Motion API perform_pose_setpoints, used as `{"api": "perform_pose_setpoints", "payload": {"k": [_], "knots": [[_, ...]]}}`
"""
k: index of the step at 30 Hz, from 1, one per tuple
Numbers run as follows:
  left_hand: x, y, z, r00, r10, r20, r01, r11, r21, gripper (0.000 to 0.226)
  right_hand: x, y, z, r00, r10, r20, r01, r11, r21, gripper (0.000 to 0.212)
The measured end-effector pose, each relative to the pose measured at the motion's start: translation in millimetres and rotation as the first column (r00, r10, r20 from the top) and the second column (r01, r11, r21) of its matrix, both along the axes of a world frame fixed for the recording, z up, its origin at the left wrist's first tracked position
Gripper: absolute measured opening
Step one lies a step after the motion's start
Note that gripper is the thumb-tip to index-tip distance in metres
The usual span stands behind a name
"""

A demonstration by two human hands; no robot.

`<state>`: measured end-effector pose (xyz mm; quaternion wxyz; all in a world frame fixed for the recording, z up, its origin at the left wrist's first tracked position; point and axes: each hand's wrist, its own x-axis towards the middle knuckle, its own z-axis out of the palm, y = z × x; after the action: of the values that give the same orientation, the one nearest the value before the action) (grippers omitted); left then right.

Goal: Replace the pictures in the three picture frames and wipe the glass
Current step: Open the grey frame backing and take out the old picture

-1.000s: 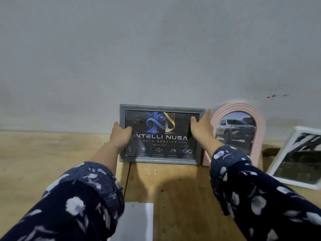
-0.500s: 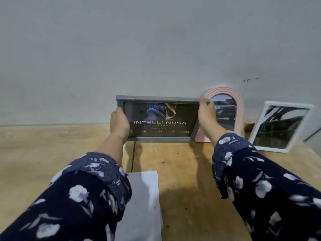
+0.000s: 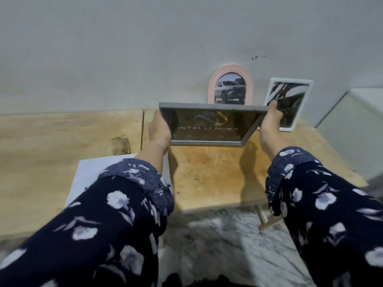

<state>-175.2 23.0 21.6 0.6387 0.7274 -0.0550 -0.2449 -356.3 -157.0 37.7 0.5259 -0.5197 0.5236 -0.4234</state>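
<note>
You hold the grey frame (image 3: 211,125) in the air above the worktop (image 3: 207,172), glass side up and tilted towards you. Your left hand (image 3: 159,129) has its grip clamped on the frame's left edge, and your right hand (image 3: 269,125) is clamped on the right edge near the far corner. The frame is clear of the wall and touches nothing else.

Risks from here, as judgement:
- Both holds sit on narrow edges only. If either loosens while you turn the frame over, it could drop to the worktop and the glass could crack.
- The pink arched frame (image 3: 230,88) and the white frame (image 3: 288,102) lean at the wall just behind your hands. A backward swing of the grey frame's far edge could knock either one down.
- Your thumbs or palms may smear the glass near the edges, which means more wiping.
- The white sheet (image 3: 91,175) lies under your left forearm, and the sleeve could drag it off the near edge.

Hidden or unclear:
- The frame's back and its clips are not visible.
- Your fingers under the frame are out of sight.
- The lower text on the logo picture is blurred.
- The small dark object (image 3: 121,145) on the worktop is hard to identify.
- No wiping cloth can be picked out with any confidence.
</note>
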Motion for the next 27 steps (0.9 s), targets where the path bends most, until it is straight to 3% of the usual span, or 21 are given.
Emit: {"api": "perform_pose_setpoints", "payload": {"k": [4,7,10,15,19,20,24,27], "knots": [[-38.4,6.9,-11.5,0.999,-0.039,0.037,0.037,0.999,0.039,0.055,-38.9,1.5,-13.8,0.999,0.029,0.029,-0.030,0.999,0.036,0.042],[-56.3,12.8,-18.7,0.998,-0.030,0.054,0.027,0.998,0.057,0.052,-63.3,6.7,-19.4,0.997,0.078,0.025,-0.079,0.996,0.041,0.050],[-72.9,23.0,-24.6,0.999,0.034,-0.009,-0.033,0.995,0.097,0.075,-82.9,10.6,-28.7,0.997,0.066,0.038,-0.068,0.996,0.050,0.048],[-103.9,42.3,-37.2,1.000,0.021,0.023,-0.025,0.974,0.226,0.084,-116.6,18.4,-49.9,0.998,0.064,-0.008,-0.063,0.991,0.115,0.060],[-110.4,44.5,-70.4,1.000,0.009,0.008,-0.011,0.933,0.360,0.130,-138.2,20.3,-74.6,0.992,0.111,-0.067,-0.101,0.986,0.134,0.057],[-113.9,44.4,-75.2,1.000,0.011,0.003,-0.011,0.914,0.406,0.132,-140.2,22.1,-79.9,0.990,0.118,-0.079,-0.106,0.984,0.140,0.055],[-142.3,39.2,-77.3,0.999,-0.018,0.040,-0.006,0.858,0.513,0.094,-147.0,23.0,-103.5,0.974,0.161,-0.162,-0.132,0.976,0.172,0.049],[-147.6,36.6,-91.2,0.999,-0.009,0.037,-0.013,0.831,0.557,0.085,-152.2,22.9,-121.0,0.947,0.208,-0.244,-0.160,0.966,0.202,0.048]]}}
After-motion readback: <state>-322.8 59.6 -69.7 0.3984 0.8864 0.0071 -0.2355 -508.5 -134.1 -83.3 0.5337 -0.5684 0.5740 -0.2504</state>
